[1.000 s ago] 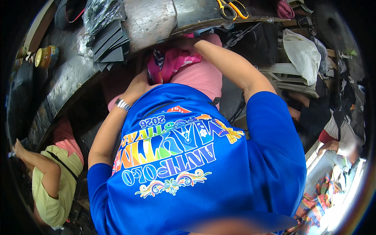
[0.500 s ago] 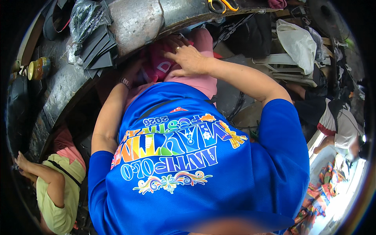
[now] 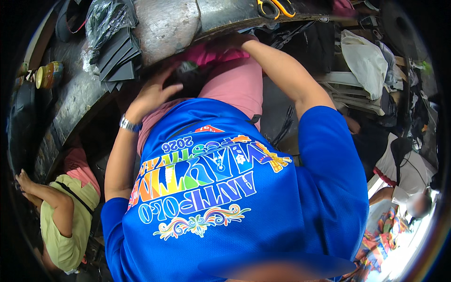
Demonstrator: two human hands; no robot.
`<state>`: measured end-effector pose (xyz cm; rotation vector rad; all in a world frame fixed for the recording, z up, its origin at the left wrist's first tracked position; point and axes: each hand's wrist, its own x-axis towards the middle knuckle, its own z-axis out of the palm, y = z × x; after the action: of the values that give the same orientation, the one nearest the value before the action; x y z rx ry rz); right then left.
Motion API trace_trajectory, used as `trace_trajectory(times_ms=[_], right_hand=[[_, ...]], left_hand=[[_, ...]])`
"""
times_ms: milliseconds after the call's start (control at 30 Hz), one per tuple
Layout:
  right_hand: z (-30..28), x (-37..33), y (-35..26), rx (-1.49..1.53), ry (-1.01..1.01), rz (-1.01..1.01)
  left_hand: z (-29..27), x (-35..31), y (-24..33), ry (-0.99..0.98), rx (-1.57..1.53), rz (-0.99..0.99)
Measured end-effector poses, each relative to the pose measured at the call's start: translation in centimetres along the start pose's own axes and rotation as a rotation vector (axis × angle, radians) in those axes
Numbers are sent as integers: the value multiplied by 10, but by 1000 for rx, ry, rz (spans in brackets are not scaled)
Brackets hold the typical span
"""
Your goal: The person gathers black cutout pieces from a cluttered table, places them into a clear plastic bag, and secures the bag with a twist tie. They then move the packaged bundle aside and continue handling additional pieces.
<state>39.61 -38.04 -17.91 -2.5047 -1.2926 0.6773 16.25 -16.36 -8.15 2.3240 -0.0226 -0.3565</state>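
My left hand [image 3: 152,96], a banded watch on its wrist, hovers over my lap close under the table's edge. Its thumb stands apart from the fingers and nothing shows in its grasp. A bright magenta cloth [image 3: 213,57] lies across my pink-trousered thighs, partly in the shadow beneath the tabletop. At the cloth's far right side is my right hand [image 3: 230,43], so dark that its fingers cannot be made out. Between the hands is a dark, blurred thing [image 3: 188,68] with a pale greenish patch; its kind is unclear.
On the dark tabletop [image 3: 162,28] are orange-handled scissors [image 3: 276,8], a stack of dark grey flat pieces [image 3: 120,56], clear plastic wrapping [image 3: 105,23] and a yellowish jar [image 3: 46,76]. A white bag [image 3: 364,61] is at right. Other people [image 3: 70,225] sit on both sides.
My left hand has drawn back toward me from under the table. My right hand has moved away from me, into shadow. The magenta cloth's white lettering no longer shows.
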Motion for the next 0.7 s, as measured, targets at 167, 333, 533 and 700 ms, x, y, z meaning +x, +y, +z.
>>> trace_trajectory(times_ms=[167,333,533,700], right_hand=[[-8,-5,84,-93,162,304],[-24,-5,144,-156,230,399],[-19,17,177,-160,257,385],[-9,24,201,-158,272,334]], left_hand=[[-29,-41,71,-46,-376,113],[-66,-17,85,658,-189,284],[-62,40,79,679,362,513],[-62,47,74,436,445,425]])
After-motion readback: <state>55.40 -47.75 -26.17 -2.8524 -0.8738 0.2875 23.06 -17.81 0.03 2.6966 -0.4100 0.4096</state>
